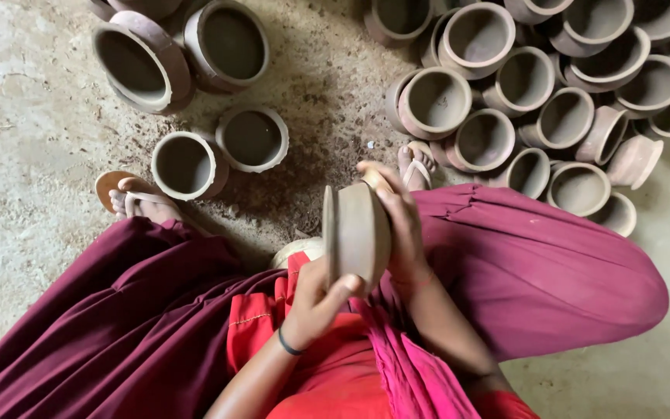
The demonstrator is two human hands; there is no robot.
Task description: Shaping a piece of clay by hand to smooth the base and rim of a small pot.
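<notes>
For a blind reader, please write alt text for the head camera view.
A seated person in maroon clothing holds a small unfired clay pot on its side, left hand below, right hand over its far side. Many similar clay pots lie on the dirt floor.

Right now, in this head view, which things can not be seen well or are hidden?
- Inside of the held clay pot: it is turned on its side, so its own wall hides it.
- Right hand: its palm lies behind the pot, and a small pale object at its fingertips is too covered to identify.
- Left hand: the fingers wrap under the pot.
- Pile of pots: cut off by the top edge.
- Pale round object under the pot: mostly covered by cloth.
</notes>
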